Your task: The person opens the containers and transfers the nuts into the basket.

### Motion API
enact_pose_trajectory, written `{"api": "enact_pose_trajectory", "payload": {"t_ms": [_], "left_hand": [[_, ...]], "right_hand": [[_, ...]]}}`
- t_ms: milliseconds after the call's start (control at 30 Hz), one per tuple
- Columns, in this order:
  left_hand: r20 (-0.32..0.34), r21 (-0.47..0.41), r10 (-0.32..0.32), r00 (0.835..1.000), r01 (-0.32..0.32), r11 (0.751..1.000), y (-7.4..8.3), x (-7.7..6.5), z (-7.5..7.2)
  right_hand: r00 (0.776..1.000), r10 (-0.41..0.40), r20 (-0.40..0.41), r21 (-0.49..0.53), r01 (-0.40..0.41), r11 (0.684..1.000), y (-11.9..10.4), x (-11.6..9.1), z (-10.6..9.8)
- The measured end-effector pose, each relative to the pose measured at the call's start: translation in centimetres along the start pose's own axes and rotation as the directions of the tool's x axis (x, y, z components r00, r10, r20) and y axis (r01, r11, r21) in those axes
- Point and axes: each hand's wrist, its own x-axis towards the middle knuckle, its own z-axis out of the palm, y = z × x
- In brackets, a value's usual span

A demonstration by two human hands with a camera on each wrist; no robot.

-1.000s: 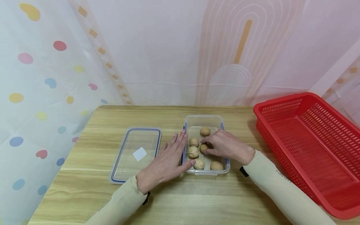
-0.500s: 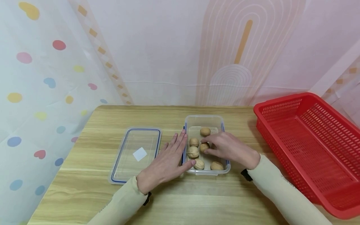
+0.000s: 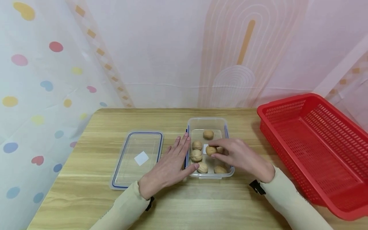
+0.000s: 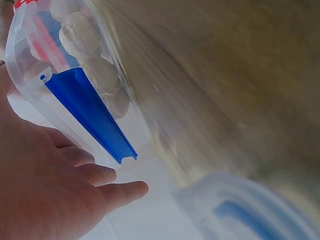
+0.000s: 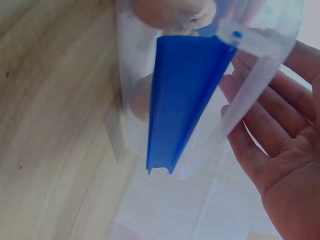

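A clear plastic food container (image 3: 207,120) with blue side latches stands on the table, several walnuts (image 3: 196,155) lying inside it. My right hand (image 3: 241,156) reaches over its right wall and pinches one walnut (image 3: 211,150) between thumb and fingers. Part of another walnut (image 3: 219,150) shows behind those fingers. Along the left wall my left hand (image 3: 169,169) lies with straight fingers, its thumb over the near left corner. In the left wrist view a blue latch (image 4: 92,115) hangs beside the left hand; the right wrist view shows the opposite latch (image 5: 185,100).
The container's lid (image 3: 138,175), with a blue seal and a white paper square (image 3: 141,158), lies flat to the left. A large red plastic basket (image 3: 325,153) stands on the right. Behind the wooden table (image 3: 184,207) hangs a patterned cloth (image 3: 161,48).
My right hand has drawn slightly right and taken the pinched walnut with it. A white patch on the container's floor and another walnut now show beside it. The left hand stays in place.
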Motion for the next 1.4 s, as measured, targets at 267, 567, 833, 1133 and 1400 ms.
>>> {"api": "enact_pose_trajectory", "payload": {"t_ms": [267,567,833,1133,1400], "left_hand": [[-0.005,-0.005,-0.006,1.0,0.006,1.0,0.0,0.0,0.0],[-0.014,-0.002,0.005,1.0,-0.005,1.0,0.0,0.1,0.1],[-0.023,-0.002,0.006,1.0,-0.006,1.0,-0.2,0.1,0.3],[-0.018,-0.008,0.005,1.0,-0.005,1.0,-0.1,0.1,0.2],[-0.01,-0.003,-0.001,1.0,0.001,1.0,0.0,0.2,0.2]], "right_hand": [[0.988,-0.074,-0.138,-0.011,0.073,0.997,-0.5,-1.4,-0.5],[0.974,-0.078,-0.213,-0.023,0.074,0.997,-1.4,-3.1,-1.4],[0.947,-0.091,-0.309,-0.052,0.079,0.995,-2.1,-4.8,-2.7],[0.922,-0.05,-0.385,-0.069,0.026,0.997,-2.9,-6.5,-4.5],[0.906,-0.021,-0.422,-0.122,-0.034,0.992,-3.1,-8.1,-6.0]]}}
